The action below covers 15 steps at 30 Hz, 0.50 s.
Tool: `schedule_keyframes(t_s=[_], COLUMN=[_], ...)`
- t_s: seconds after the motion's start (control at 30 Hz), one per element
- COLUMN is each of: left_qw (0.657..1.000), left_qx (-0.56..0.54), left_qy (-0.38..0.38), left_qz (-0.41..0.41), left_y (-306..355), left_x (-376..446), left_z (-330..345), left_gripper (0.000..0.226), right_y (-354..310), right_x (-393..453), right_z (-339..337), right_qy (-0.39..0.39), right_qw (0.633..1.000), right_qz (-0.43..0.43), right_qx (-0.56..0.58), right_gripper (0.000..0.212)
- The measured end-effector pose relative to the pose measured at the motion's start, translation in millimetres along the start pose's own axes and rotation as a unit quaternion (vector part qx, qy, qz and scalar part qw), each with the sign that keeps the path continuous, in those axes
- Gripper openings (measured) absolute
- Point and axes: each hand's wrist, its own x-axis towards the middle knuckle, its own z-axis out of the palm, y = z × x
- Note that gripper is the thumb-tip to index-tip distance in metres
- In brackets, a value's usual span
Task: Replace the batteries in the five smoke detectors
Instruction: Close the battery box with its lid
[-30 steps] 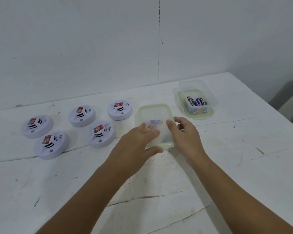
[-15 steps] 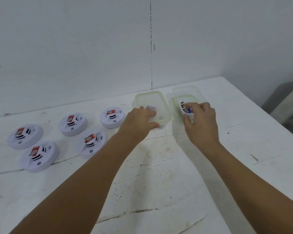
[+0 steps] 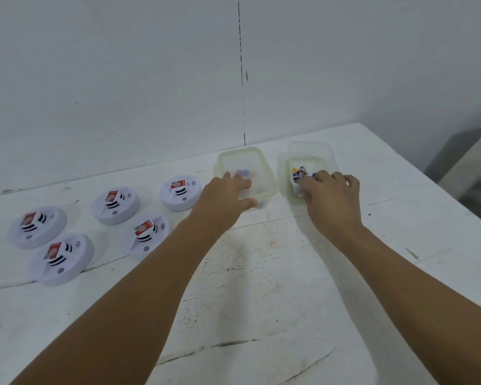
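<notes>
Hidden parts: where the right hand [image 3: 332, 202] reaches into the right-hand box [image 3: 285, 173], its fingertips sink among the batteries [image 3: 300, 173], so whether they pinch one I cannot tell; the fingers are bent downward.
Left hand: the left hand [image 3: 224, 200] grips the near left corner of the lidded box [image 3: 267, 168], thumb under the near rim, fingers lying over the top.
Hard to make out: a small bluish patch shows through the cloudy lid by the left fingers; what it is stays unclear.
Cut off: both forearms run out of the bottom edge of the view.
Right-hand box: clear, open, green-rimmed, holding a small heap of cylindrical batteries with dark and yellow labels; a clear lid [image 3: 310, 148] lies partly under it on its far side.
Lidded box: just beside the open one, a narrow gap between them, near the wall.
Smoke detectors: five white round smoke detectors [image 3: 115, 205] lie to the left of the hands, three in the far row, two in the near row, each with a red-labelled block battery showing in its back.
In the way: the left forearm passes just beside the nearest right-hand detector.
Table: white, scuffed and cracked table [image 3: 261, 287], set against a pale wall [image 3: 150, 79].
</notes>
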Motion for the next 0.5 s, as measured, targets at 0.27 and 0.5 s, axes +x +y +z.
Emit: schedule_keyframes(t_s=[0.27,0.5], left_qw=[0.983,0.898], left_qx=[0.009,-0.415], left_qy=[0.149,0.002], left_qz=[0.109,-0.147], left_y=[12.7,44.6], left_x=[-40.4,-96.2], left_z=[17.2,17.3], left_gripper=[0.048,0.029], right_y=[-15.1,-62.6], right_x=[-24.2,-62.5], right_z=[-30.6,-75.3], right_qy=[-0.002,-0.068], right_qw=[0.999,0.992], right_qz=[-0.034,-0.062], right_qx=[0.027,0.080], right_gripper=[0.024,0.011])
